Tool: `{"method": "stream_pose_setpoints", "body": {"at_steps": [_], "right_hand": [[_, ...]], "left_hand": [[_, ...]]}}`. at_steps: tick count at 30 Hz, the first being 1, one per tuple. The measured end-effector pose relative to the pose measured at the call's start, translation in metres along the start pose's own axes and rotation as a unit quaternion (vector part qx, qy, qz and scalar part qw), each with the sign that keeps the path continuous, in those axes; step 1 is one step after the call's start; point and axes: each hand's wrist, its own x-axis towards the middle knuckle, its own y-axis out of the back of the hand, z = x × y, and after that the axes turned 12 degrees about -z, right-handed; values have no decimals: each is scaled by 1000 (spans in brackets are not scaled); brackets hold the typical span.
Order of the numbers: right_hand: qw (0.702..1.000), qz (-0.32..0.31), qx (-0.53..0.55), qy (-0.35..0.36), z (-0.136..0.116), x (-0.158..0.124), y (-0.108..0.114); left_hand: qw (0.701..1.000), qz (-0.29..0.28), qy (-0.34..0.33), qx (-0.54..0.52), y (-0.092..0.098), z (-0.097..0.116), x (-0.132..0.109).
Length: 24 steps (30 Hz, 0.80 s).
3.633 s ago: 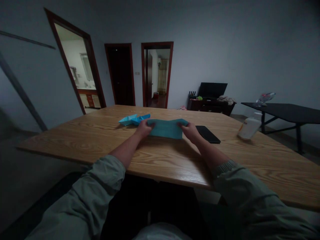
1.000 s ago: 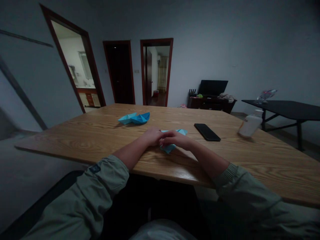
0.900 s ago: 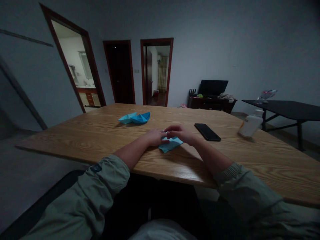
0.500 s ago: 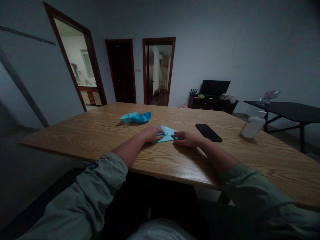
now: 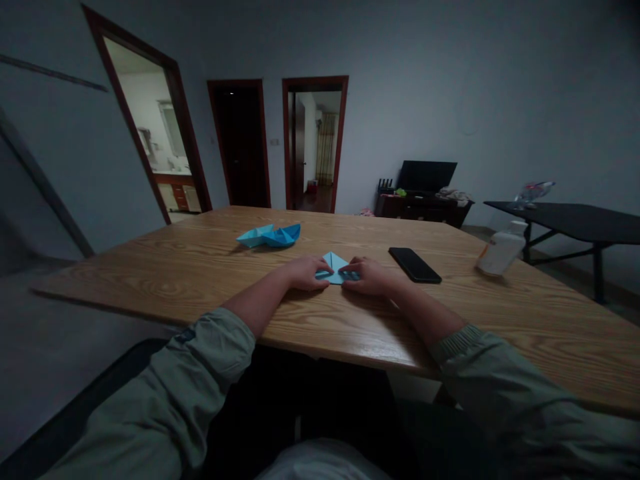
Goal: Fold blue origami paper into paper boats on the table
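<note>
A folded sheet of light blue paper (image 5: 334, 261) lies on the wooden table in front of me, its point facing away. My left hand (image 5: 305, 273) grips its left side, thumb and fingers closed on the edge. On the opposite side, my right hand (image 5: 370, 276) is closed on the right edge, fingertips close to the paper's middle. Both hands cover much of the paper's lower part. Beyond my left hand rest two folded paper boats touching each other, a light blue boat (image 5: 253, 237) and a darker blue boat (image 5: 283, 237).
A black phone (image 5: 415, 265) lies right of my right hand. Farther right stands a white bottle (image 5: 501, 251). The wooden table (image 5: 165, 273) has its near edge under my forearms. Behind are a dark side table (image 5: 575, 219), a screen (image 5: 427, 176) and doorways.
Both hands have shifted on the paper: the right has come inward to the left, and the fingertips are now closer together. The paper's outline looks narrower. The boats and phone have stayed put.
</note>
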Motion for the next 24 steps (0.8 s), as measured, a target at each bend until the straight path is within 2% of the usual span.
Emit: {"method": "stream_pose_setpoints", "body": {"at_steps": [6,12,18,24], "right_hand": [[999,-7,30,13,5,2,-1],[998,-10,62,9,11,2,-1],[987,18,146,-57,25,8,-6],[979,72,161,-101,34,12,-8]], "left_hand": [[999,1,4,-33,-1,-4,3],[994,-10,55,-91,2,-11,1],[986,60,82,-131,2,-23,0],[953,143,147,-225,1,-50,-6]]}}
